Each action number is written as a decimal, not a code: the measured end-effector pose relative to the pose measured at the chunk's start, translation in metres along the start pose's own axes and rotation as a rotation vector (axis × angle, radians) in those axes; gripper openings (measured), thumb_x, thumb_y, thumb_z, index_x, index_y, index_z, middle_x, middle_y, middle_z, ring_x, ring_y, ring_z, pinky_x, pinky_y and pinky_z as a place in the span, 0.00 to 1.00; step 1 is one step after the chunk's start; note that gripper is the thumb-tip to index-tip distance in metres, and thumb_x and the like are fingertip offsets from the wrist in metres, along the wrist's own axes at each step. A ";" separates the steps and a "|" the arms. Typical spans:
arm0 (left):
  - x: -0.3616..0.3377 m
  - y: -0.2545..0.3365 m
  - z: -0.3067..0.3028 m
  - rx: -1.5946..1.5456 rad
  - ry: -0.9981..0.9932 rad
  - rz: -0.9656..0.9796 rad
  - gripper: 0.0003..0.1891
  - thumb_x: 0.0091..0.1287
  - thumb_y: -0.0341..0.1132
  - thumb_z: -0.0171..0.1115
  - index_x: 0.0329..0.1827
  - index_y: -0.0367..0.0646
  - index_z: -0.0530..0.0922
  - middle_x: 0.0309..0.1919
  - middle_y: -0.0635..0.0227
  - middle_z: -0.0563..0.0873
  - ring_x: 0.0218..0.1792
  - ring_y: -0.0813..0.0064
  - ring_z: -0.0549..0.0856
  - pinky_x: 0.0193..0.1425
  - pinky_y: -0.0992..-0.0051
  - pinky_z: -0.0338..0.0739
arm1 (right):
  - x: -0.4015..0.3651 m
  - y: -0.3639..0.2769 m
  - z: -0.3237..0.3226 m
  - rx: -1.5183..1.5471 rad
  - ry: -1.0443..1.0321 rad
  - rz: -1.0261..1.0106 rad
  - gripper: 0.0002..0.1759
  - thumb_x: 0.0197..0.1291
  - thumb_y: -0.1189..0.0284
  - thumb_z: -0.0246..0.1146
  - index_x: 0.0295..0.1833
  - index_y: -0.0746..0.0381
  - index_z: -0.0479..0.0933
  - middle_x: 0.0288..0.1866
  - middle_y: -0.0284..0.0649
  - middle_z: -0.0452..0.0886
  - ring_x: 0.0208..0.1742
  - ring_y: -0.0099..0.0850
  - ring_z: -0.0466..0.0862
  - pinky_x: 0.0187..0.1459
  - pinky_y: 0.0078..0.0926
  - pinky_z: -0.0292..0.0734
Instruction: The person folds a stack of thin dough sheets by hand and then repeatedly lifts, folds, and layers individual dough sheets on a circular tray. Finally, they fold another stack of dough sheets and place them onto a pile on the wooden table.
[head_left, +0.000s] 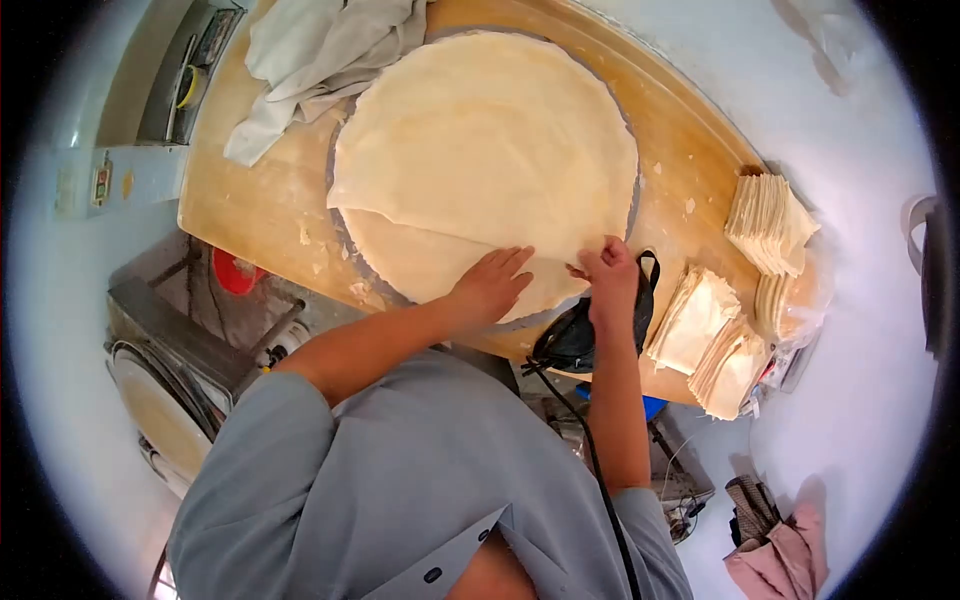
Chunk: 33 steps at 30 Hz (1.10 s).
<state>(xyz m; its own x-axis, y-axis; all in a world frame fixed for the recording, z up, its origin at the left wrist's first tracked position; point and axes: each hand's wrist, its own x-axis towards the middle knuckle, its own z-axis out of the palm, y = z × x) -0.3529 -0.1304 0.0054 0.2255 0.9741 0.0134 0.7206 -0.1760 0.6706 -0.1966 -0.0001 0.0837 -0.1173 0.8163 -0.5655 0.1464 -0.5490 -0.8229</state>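
Note:
A large round sheet of thin pale dough (480,140) lies on a round grey board (636,200), whose rim shows around it. Across its near part runs a cut or fold line from the left edge towards my hands. My left hand (490,285) rests flat on the near part of the sheet, fingers stretched out. At the sheet's near right edge, my right hand (612,278) is closed in a pinch. A small brown object shows by its fingertips, too small to name. A black pouch (568,338) with a strap lies just under my right wrist.
Stacks of cut sheets (695,318) lie on the right of the wooden table (260,215), with another stack (768,222) behind by the wall. A crumpled grey cloth (335,50) lies back left. Below the left edge is a red bucket (235,270). A black cord (590,430) crosses my front.

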 end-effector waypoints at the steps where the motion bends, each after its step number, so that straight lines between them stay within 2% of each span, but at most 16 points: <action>1: -0.002 0.000 -0.001 0.005 0.018 0.002 0.23 0.57 0.32 0.67 0.58 0.39 0.79 0.70 0.51 0.69 0.70 0.52 0.70 0.74 0.58 0.64 | 0.001 0.001 0.014 -0.115 -0.070 -0.094 0.08 0.59 0.79 0.62 0.45 0.67 0.77 0.33 0.36 0.83 0.32 0.25 0.82 0.35 0.21 0.78; 4: -0.013 -0.001 0.000 0.044 0.077 -0.040 0.19 0.60 0.31 0.62 0.55 0.37 0.79 0.65 0.50 0.74 0.69 0.52 0.71 0.74 0.57 0.64 | 0.005 0.011 0.072 -0.460 -0.189 -0.249 0.11 0.55 0.76 0.63 0.44 0.66 0.77 0.30 0.37 0.81 0.32 0.26 0.80 0.36 0.24 0.75; 8: -0.022 -0.019 0.022 -0.028 0.101 -0.033 0.16 0.60 0.30 0.61 0.51 0.37 0.80 0.56 0.52 0.81 0.64 0.54 0.76 0.71 0.57 0.67 | 0.015 0.031 0.141 -0.704 -0.236 -0.301 0.13 0.54 0.71 0.65 0.44 0.65 0.77 0.31 0.41 0.81 0.32 0.32 0.82 0.38 0.31 0.77; 10: -0.021 -0.018 0.018 0.012 -0.001 -0.059 0.12 0.59 0.29 0.60 0.46 0.38 0.81 0.47 0.55 0.84 0.57 0.56 0.79 0.67 0.58 0.71 | 0.025 0.044 0.153 -0.829 -0.255 -0.344 0.13 0.54 0.70 0.66 0.43 0.65 0.78 0.32 0.42 0.82 0.33 0.33 0.83 0.39 0.32 0.78; 13: -0.019 -0.014 0.003 -0.046 0.012 -0.159 0.10 0.59 0.30 0.61 0.44 0.39 0.81 0.45 0.55 0.85 0.52 0.57 0.81 0.65 0.60 0.72 | 0.039 0.056 0.150 -0.904 -0.399 -0.306 0.15 0.55 0.67 0.67 0.44 0.64 0.78 0.35 0.43 0.85 0.36 0.35 0.85 0.40 0.34 0.79; 15: -0.019 -0.015 -0.017 -0.097 0.070 -0.161 0.13 0.60 0.30 0.61 0.47 0.37 0.80 0.48 0.54 0.83 0.55 0.55 0.80 0.65 0.59 0.72 | 0.050 0.057 0.142 -0.706 -0.535 -0.151 0.15 0.57 0.66 0.67 0.46 0.63 0.79 0.35 0.43 0.85 0.37 0.37 0.86 0.41 0.33 0.79; 16: -0.020 -0.016 -0.026 -0.147 0.119 -0.159 0.16 0.61 0.31 0.62 0.51 0.35 0.79 0.52 0.52 0.82 0.58 0.53 0.79 0.64 0.59 0.73 | 0.050 0.050 0.137 -0.709 -0.537 -0.151 0.15 0.57 0.66 0.67 0.46 0.63 0.79 0.35 0.43 0.85 0.37 0.37 0.86 0.41 0.33 0.79; 17: -0.020 -0.018 -0.033 -0.146 0.124 -0.162 0.16 0.61 0.31 0.62 0.51 0.35 0.79 0.52 0.52 0.82 0.58 0.53 0.79 0.64 0.59 0.73 | 0.051 0.041 0.130 -0.661 -0.487 -0.157 0.15 0.57 0.66 0.67 0.46 0.63 0.79 0.33 0.42 0.85 0.36 0.37 0.85 0.41 0.33 0.79; 19: -0.022 -0.022 -0.043 0.003 0.312 -0.192 0.21 0.59 0.31 0.66 0.57 0.36 0.78 0.56 0.55 0.80 0.62 0.55 0.76 0.67 0.60 0.71 | 0.064 0.030 0.118 -0.657 -0.355 -0.245 0.13 0.58 0.67 0.66 0.47 0.62 0.80 0.31 0.40 0.85 0.35 0.36 0.85 0.41 0.33 0.78; 20: -0.025 -0.025 -0.042 0.003 0.311 -0.200 0.21 0.59 0.31 0.66 0.57 0.36 0.78 0.56 0.55 0.80 0.62 0.55 0.76 0.67 0.60 0.71 | 0.076 0.025 0.113 -0.697 -0.269 -0.323 0.13 0.58 0.69 0.65 0.47 0.62 0.80 0.29 0.40 0.84 0.34 0.35 0.85 0.41 0.33 0.78; 22: -0.028 -0.033 -0.041 0.025 0.262 -0.219 0.23 0.59 0.32 0.66 0.59 0.37 0.78 0.60 0.57 0.78 0.65 0.57 0.74 0.70 0.61 0.70 | 0.094 0.004 0.114 -0.770 -0.232 -0.320 0.15 0.58 0.71 0.65 0.51 0.61 0.78 0.30 0.39 0.84 0.33 0.35 0.84 0.40 0.34 0.78; 26: -0.034 -0.039 -0.047 0.020 0.230 -0.199 0.23 0.59 0.32 0.66 0.58 0.37 0.78 0.59 0.57 0.78 0.65 0.57 0.74 0.70 0.60 0.69 | 0.128 0.019 0.110 -0.892 -0.231 -0.349 0.20 0.58 0.72 0.65 0.57 0.59 0.75 0.31 0.38 0.84 0.33 0.35 0.84 0.40 0.34 0.78; 28: -0.044 -0.036 -0.055 -0.179 0.275 -0.345 0.20 0.62 0.30 0.65 0.58 0.36 0.78 0.54 0.60 0.82 0.59 0.60 0.80 0.65 0.63 0.74 | 0.116 0.008 0.109 -0.942 -0.314 -0.376 0.25 0.57 0.72 0.65 0.62 0.59 0.72 0.32 0.39 0.84 0.35 0.37 0.84 0.41 0.35 0.78; 29: -0.049 -0.036 -0.059 -0.177 0.277 -0.344 0.20 0.62 0.30 0.65 0.58 0.36 0.78 0.54 0.60 0.82 0.59 0.60 0.80 0.65 0.63 0.74 | 0.105 0.006 0.108 -0.941 -0.314 -0.380 0.25 0.57 0.72 0.65 0.62 0.59 0.72 0.32 0.39 0.84 0.35 0.37 0.84 0.41 0.35 0.78; 31: -0.063 -0.040 -0.067 -0.651 0.424 -0.910 0.18 0.66 0.29 0.63 0.57 0.34 0.76 0.45 0.62 0.87 0.49 0.66 0.85 0.56 0.70 0.79 | 0.073 0.008 0.108 -1.077 -0.189 -0.472 0.26 0.58 0.73 0.63 0.64 0.58 0.72 0.35 0.43 0.84 0.36 0.41 0.85 0.41 0.38 0.79; 33: -0.089 -0.078 -0.048 -0.703 0.758 -0.915 0.18 0.67 0.31 0.64 0.57 0.33 0.75 0.39 0.62 0.88 0.37 0.72 0.87 0.43 0.76 0.82 | 0.042 0.016 0.114 -1.103 -0.219 -0.421 0.26 0.59 0.73 0.62 0.65 0.58 0.71 0.37 0.45 0.84 0.38 0.44 0.85 0.41 0.40 0.79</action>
<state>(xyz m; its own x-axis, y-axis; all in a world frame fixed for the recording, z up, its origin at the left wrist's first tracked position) -0.4602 -0.1963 -0.0124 -0.7161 0.5813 -0.3864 -0.1133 0.4494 0.8861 -0.3108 0.0047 0.0403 -0.5073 0.7881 -0.3486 0.8059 0.2905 -0.5159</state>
